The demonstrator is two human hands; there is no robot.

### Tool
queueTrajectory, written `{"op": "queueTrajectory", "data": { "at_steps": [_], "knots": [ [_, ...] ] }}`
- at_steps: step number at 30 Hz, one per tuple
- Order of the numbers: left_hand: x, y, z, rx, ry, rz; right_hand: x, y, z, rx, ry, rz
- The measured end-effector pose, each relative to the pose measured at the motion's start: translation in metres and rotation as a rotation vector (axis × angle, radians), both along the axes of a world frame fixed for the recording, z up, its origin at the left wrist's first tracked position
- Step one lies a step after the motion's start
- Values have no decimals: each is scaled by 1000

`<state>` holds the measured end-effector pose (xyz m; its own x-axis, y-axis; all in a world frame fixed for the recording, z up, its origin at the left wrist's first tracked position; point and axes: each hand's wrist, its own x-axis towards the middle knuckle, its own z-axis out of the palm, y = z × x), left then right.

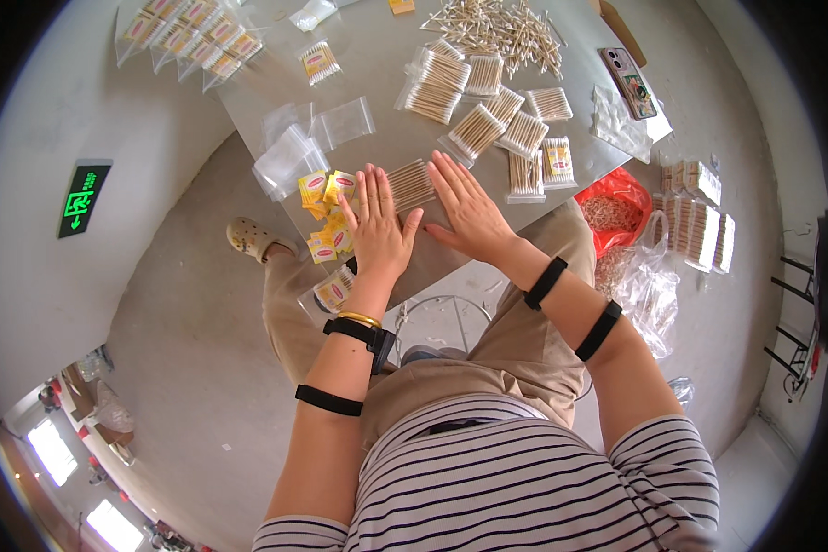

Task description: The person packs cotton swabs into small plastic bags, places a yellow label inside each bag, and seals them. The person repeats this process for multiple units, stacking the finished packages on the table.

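A flat row of cotton swabs (410,184) lies on the grey table between my hands; whether a bag surrounds it I cannot tell. My left hand (378,230) is at its left side, fingers stretched out and thumb apart. On its right side is my right hand (472,210), also flat with straight fingers. Yellow-and-white cards (339,187) are scattered left of my left hand. Beyond them lie empty clear bags (290,161). Several bags of swabs (477,132) are grouped past my right hand, one with a yellow card (557,162) in it.
Loose swabs (497,35) are heaped at the table's far side. A phone (628,83) rests near the right edge. Carded packs (193,37) fill the far left corner. A red bag (616,207) of swabs and stacked bundles (699,225) stand to the right, below the table.
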<state>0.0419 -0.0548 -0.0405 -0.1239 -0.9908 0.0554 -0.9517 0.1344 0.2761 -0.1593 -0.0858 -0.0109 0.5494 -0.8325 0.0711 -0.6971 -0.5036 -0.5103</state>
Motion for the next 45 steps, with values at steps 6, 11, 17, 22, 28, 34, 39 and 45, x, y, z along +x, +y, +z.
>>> {"op": "queueTrajectory", "data": {
  "at_steps": [6, 11, 17, 22, 28, 34, 39, 45],
  "knots": [
    [-2, -5, 12, -17, -124, -38, -15, 14, -2, -3, 132, -52],
    [-6, -10, 8, -12, -136, -71, -3, 22, -7, -47, 242, -68],
    [-7, -9, 3, -24, -130, -68, 5, 26, -7, -45, 223, -87],
    [-8, -9, 2, -28, -114, -70, 6, 27, -7, -56, 224, -83],
    [-5, -7, 6, -37, -72, -23, 4, 22, -4, -25, 129, -98],
    [13, 15, 13, 24, -134, 26, 13, -2, -5, -85, 65, -21],
    [5, 17, 7, 52, -137, 50, 19, -20, -17, -111, 80, 1],
    [-7, 9, -2, 25, -61, 59, 24, -21, -28, -156, 102, 18]
  ]
}}
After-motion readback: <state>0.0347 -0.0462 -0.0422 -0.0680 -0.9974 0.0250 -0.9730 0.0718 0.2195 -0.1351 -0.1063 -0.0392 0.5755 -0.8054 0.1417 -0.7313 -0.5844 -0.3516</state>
